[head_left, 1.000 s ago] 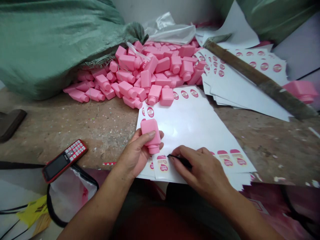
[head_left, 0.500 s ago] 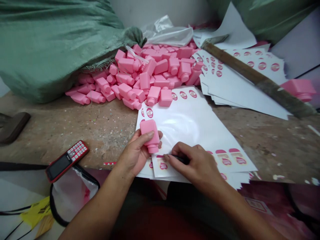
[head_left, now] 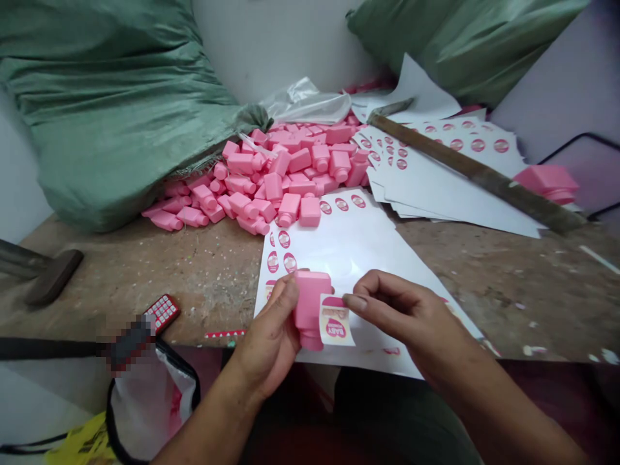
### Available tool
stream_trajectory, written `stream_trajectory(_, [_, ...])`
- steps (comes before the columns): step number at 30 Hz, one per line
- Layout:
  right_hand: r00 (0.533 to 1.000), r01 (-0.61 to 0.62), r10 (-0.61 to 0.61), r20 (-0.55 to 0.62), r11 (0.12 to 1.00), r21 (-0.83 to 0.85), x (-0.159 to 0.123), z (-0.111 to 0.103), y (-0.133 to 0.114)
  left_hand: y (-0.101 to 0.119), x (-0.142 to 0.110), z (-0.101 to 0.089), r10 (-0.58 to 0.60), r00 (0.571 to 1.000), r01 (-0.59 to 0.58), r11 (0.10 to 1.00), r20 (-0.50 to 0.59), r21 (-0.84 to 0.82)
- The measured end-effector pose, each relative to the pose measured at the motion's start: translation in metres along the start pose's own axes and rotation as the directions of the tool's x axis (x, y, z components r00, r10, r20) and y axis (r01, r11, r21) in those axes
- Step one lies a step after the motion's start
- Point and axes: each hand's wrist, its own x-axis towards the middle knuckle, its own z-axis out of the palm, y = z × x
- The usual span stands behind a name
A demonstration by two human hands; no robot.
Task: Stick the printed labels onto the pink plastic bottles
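Along the back edge of the scuffed wooden counter (head_left: pixel 145 284), left to right: a green woven sack (head_left: pixel 106 116), a heap of pink plastic bottles (head_left: pixel 271 174), and loose label sheets (head_left: pixel 436 187) beneath a long wooden-handled tool (head_left: pixel 475 171). Near the front edge, above a white label sheet (head_left: pixel 339 232), the left hand (head_left: pixel 266 329) clasping a pink bottle (head_left: pixel 310 303), neck down, fingers around its body. Just beside it, the right hand (head_left: pixel 407 316) pinching a BABY label (head_left: pixel 336 321) between thumb and fingers, the label right against the bottle's side.
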Motion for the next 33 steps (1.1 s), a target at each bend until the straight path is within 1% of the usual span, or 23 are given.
stream_trajectory(3, [0.999,0.020,-0.019,0.036,0.999,-0.027,0.002,-0.001,0.002,-0.006,-0.003,0.004,0.006,0.999,-0.004,0.999,0.047,-0.039])
stream_trajectory(5, [0.999,0.034,-0.032,0.039,0.999,-0.033,0.003,-0.001,0.004,-0.008,-0.003,0.005,0.006,0.998,-0.003,0.999,0.057,-0.042])
stream_trajectory(10, [0.998,0.070,-0.070,-0.004,0.997,-0.019,0.005,0.001,0.010,-0.010,-0.004,0.006,0.007,1.000,-0.007,1.000,0.029,-0.027])
stream_trajectory(13, [0.997,0.079,-0.080,-0.012,0.996,-0.032,0.005,0.001,0.012,-0.010,-0.005,0.006,0.003,0.999,-0.003,1.000,0.043,-0.017])
stream_trajectory(20, [0.992,0.109,-0.116,-0.057,0.988,-0.112,0.005,0.002,0.011,-0.012,-0.008,0.003,-0.044,0.997,0.039,0.996,0.064,0.078])
stream_trajectory(23, [0.988,0.128,-0.138,-0.062,0.981,-0.148,0.005,0.002,0.011,-0.012,-0.008,0.003,-0.045,0.998,0.040,0.994,0.049,0.102])
stream_trajectory(25, [0.985,0.145,-0.160,-0.061,0.968,-0.205,0.004,0.003,0.014,-0.013,-0.007,0.004,-0.051,0.998,0.048,0.993,0.032,0.108])
stream_trajectory(27, [0.971,0.179,-0.219,-0.096,0.933,-0.313,0.003,0.004,0.017,-0.013,-0.005,0.003,-0.051,0.998,0.049,0.993,0.020,0.106])
stream_trajectory(28, [0.957,0.204,-0.266,-0.117,0.901,-0.383,0.002,0.005,0.019,-0.013,-0.005,0.003,-0.048,0.999,0.046,0.993,0.013,0.105])
stream_trajectory(31, [0.889,0.292,-0.438,-0.133,0.767,-0.572,0.001,0.004,0.024,-0.015,-0.004,0.002,-0.036,0.999,0.037,0.994,-0.005,0.103])
stream_trajectory(32, [0.868,0.307,-0.477,-0.137,0.733,-0.607,0.002,0.003,0.026,-0.015,-0.005,0.002,-0.039,0.999,0.040,0.993,-0.015,0.108])
stream_trajectory(33, [0.855,0.307,-0.496,-0.154,0.722,-0.620,0.002,0.002,0.026,-0.015,-0.005,0.001,-0.045,0.999,0.048,0.992,-0.026,0.116])
